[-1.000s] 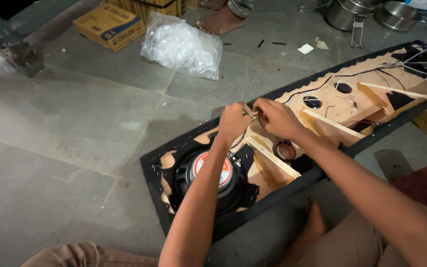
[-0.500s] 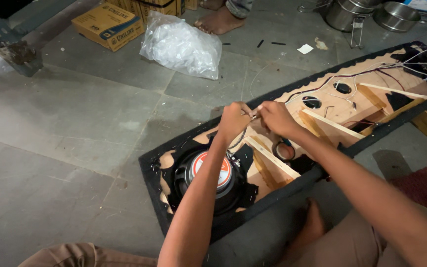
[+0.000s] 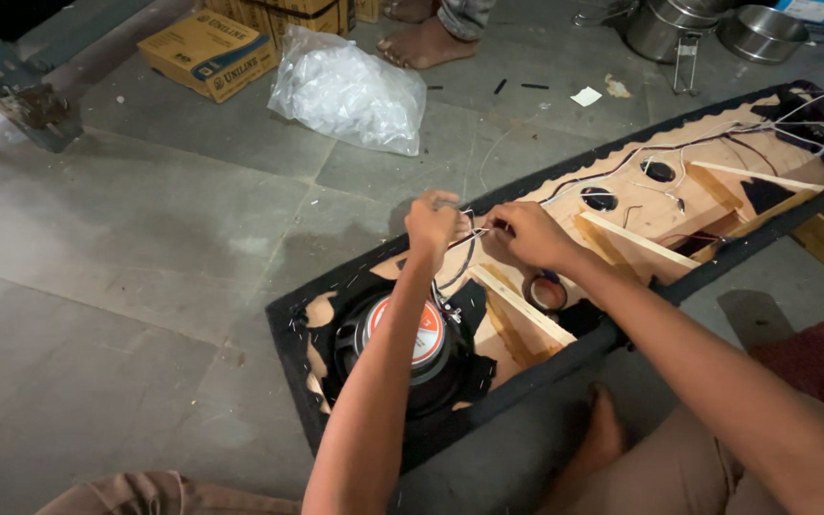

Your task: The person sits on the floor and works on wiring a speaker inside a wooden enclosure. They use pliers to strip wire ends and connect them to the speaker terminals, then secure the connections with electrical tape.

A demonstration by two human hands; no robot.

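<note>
Over a long open wooden speaker box [image 3: 622, 205] lying on the floor, the left hand [image 3: 434, 224] and right hand [image 3: 525, 234] are meeting, each with fingers pressed together and pinching thin wires [image 3: 469, 243] stretched between them. Just below the left hand, a round speaker [image 3: 402, 339] is sitting in the box. Beneath the right hand, a tape roll [image 3: 545, 291] is resting inside.
</note>
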